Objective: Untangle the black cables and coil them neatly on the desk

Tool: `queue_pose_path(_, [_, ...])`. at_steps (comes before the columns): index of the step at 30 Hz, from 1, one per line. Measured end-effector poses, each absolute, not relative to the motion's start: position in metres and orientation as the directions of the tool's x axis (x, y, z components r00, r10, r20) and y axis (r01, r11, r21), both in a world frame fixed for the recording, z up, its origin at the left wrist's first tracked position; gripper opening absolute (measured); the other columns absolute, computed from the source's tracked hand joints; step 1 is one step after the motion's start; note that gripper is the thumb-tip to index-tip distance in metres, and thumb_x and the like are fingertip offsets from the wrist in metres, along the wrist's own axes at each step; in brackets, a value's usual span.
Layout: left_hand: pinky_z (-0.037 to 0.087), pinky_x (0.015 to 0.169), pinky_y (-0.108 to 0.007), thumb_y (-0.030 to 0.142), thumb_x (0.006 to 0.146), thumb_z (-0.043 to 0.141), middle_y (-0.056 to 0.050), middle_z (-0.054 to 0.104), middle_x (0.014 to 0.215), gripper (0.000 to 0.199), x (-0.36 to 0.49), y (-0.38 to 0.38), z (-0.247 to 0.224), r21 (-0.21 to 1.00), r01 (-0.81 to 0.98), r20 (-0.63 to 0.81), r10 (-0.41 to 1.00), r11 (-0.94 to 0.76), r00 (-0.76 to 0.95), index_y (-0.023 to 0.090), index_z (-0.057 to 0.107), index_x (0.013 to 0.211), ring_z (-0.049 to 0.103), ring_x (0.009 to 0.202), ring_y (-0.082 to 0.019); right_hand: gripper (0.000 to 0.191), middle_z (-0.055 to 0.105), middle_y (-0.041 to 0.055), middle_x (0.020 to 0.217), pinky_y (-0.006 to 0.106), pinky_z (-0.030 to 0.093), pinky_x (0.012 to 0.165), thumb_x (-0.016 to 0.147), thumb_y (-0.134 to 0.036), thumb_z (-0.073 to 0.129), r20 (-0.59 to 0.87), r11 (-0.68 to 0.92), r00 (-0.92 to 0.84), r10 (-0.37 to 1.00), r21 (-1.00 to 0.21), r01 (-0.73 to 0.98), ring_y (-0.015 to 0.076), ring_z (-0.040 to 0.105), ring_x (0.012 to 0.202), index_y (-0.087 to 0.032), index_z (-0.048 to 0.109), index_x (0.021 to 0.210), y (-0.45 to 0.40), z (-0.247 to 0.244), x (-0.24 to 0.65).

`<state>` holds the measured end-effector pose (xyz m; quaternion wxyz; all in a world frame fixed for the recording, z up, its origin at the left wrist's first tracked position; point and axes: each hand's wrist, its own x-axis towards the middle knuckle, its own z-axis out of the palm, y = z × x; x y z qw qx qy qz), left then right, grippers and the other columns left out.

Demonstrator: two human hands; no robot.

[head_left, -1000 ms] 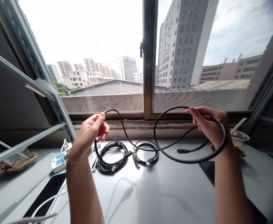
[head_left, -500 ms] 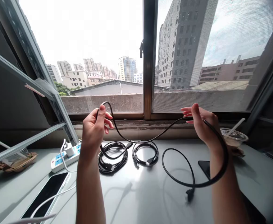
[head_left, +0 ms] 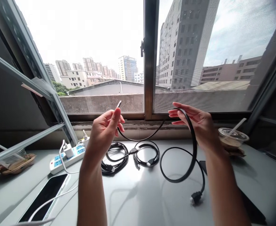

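My left hand [head_left: 106,127] pinches a black HDMI cable [head_left: 193,150] between thumb and fingers, and a short bend of it pokes up above the thumb. From there the cable sags across to my right hand [head_left: 192,119], where it runs between the thumb and the outstretched fingers. Beyond that hand it hangs in a wide loop, ending in a black plug [head_left: 196,198] low on the right. The other plug [head_left: 133,151] dangles below my left hand, in front of two coiled black cables, the left coil [head_left: 115,169] and the right coil [head_left: 157,150].
A white power strip [head_left: 55,169] with chargers stands at the left, beside a phone [head_left: 45,196]. A lidded drink cup [head_left: 233,138] is at the right, near a dark flat object [head_left: 253,205]. A metal shelf frame [head_left: 62,119] rises at the left, and a window lies behind the table.
Both hands have come closer together, the left moving right and the right moving left. The cable's arch above my left hand has dropped away, and the right-hand loop has shifted left.
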<state>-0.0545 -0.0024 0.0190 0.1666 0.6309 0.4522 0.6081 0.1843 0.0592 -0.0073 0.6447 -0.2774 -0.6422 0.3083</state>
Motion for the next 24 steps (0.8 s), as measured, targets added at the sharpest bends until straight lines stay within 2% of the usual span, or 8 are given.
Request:
queue_pose_path(4, [0.050, 0.052, -0.022, 0.066, 0.077, 0.050, -0.002, 0.063, 0.070, 0.049, -0.019, -0.006, 0.015, 0.907, 0.221, 0.356, 0.933, -0.358, 0.049, 0.017, 0.053, 0.078, 0.063, 0.056, -0.012, 0.042, 0.059, 0.0034, 0.127, 0.040, 0.051, 0.092, 0.091, -0.040, 0.049, 0.700, 0.714, -0.211, 0.682, -0.700, -0.013, 0.0213, 0.053, 0.120, -0.030, 0.052, 0.131, 0.042, -0.008, 0.160])
queue_pose_path(7, [0.052, 0.054, -0.024, 0.072, 0.075, 0.045, 0.000, 0.062, 0.065, 0.055, 0.000, -0.007, 0.012, 0.971, 0.082, 0.199, 0.947, -0.226, 0.251, 0.018, 0.051, 0.082, 0.063, 0.052, -0.013, 0.051, 0.051, 0.0041, 0.136, 0.040, 0.045, 0.101, 0.091, -0.039, 0.050, 0.723, 0.770, -0.290, 0.626, -0.633, 0.085, 0.0215, 0.049, 0.124, -0.028, 0.041, 0.140, 0.040, -0.013, 0.149])
queue_pose_path(10, [0.041, 0.041, -0.019, 0.070, 0.078, 0.043, 0.006, 0.045, 0.045, 0.052, 0.003, -0.007, 0.013, 0.987, 0.018, 0.141, 0.904, -0.162, 0.404, 0.019, 0.050, 0.078, 0.052, 0.038, -0.010, 0.047, 0.051, 0.0049, 0.136, 0.037, 0.044, 0.100, 0.092, -0.034, 0.047, 0.741, 0.791, -0.284, 0.608, -0.594, 0.144, 0.0193, 0.050, 0.123, -0.025, 0.043, 0.139, 0.047, -0.017, 0.148])
queue_pose_path(12, [0.027, 0.034, -0.015, 0.060, 0.079, 0.055, 0.011, 0.032, 0.042, 0.040, -0.001, -0.007, 0.014, 0.987, 0.026, 0.139, 0.922, -0.159, 0.361, 0.020, 0.049, 0.080, 0.035, 0.031, -0.004, 0.043, 0.054, 0.0051, 0.133, 0.035, 0.045, 0.098, 0.093, -0.030, 0.046, 0.745, 0.793, -0.274, 0.609, -0.581, 0.183, 0.0176, 0.051, 0.121, -0.024, 0.047, 0.136, 0.053, -0.017, 0.151])
queue_pose_path(15, [0.017, 0.034, -0.014, 0.046, 0.079, 0.064, 0.011, 0.028, 0.047, 0.029, -0.010, -0.003, 0.013, 0.951, 0.105, 0.272, 0.948, -0.292, 0.167, 0.020, 0.052, 0.084, 0.022, 0.036, -0.002, 0.041, 0.064, 0.0047, 0.117, 0.031, 0.049, 0.090, 0.089, -0.031, 0.052, 0.725, 0.781, -0.291, 0.625, -0.570, 0.256, 0.0165, 0.059, 0.109, -0.022, 0.051, 0.129, 0.054, -0.013, 0.159])
queue_pose_path(19, [0.019, 0.037, -0.018, 0.043, 0.080, 0.063, 0.005, 0.038, 0.051, 0.029, -0.017, 0.003, 0.010, 0.776, 0.343, 0.581, 0.812, -0.529, -0.063, 0.015, 0.060, 0.073, 0.029, 0.043, -0.004, 0.045, 0.068, 0.0004, 0.087, 0.027, 0.053, 0.070, 0.080, -0.042, 0.063, 0.588, 0.664, -0.310, 0.747, -0.647, 0.374, 0.0153, 0.065, 0.079, -0.023, 0.050, 0.119, 0.051, -0.011, 0.174])
queue_pose_path(21, [0.017, 0.038, -0.020, 0.043, 0.080, 0.063, 0.004, 0.038, 0.051, 0.032, -0.021, 0.003, 0.010, 0.722, 0.398, 0.650, 0.752, -0.566, -0.110, 0.015, 0.057, 0.064, 0.028, 0.044, -0.004, 0.054, 0.066, 0.0014, 0.091, 0.027, 0.052, 0.069, 0.077, -0.048, 0.065, 0.427, 0.567, -0.376, 0.822, -0.667, 0.483, 0.0159, 0.064, 0.080, -0.024, 0.047, 0.122, 0.056, -0.016, 0.182])
queue_pose_path(24, [0.014, 0.038, -0.023, 0.045, 0.080, 0.062, 0.005, 0.029, 0.047, 0.046, -0.029, 0.001, 0.012, 0.694, 0.421, 0.698, 0.691, -0.585, -0.190, 0.016, 0.044, 0.049, 0.024, 0.042, -0.004, 0.070, 0.063, 0.0075, 0.109, 0.030, 0.050, 0.074, 0.070, -0.052, 0.068, 0.021, 0.390, -0.472, 0.882, -0.596, 0.702, 0.0195, 0.062, 0.091, -0.022, 0.045, 0.130, 0.074, -0.031, 0.186])
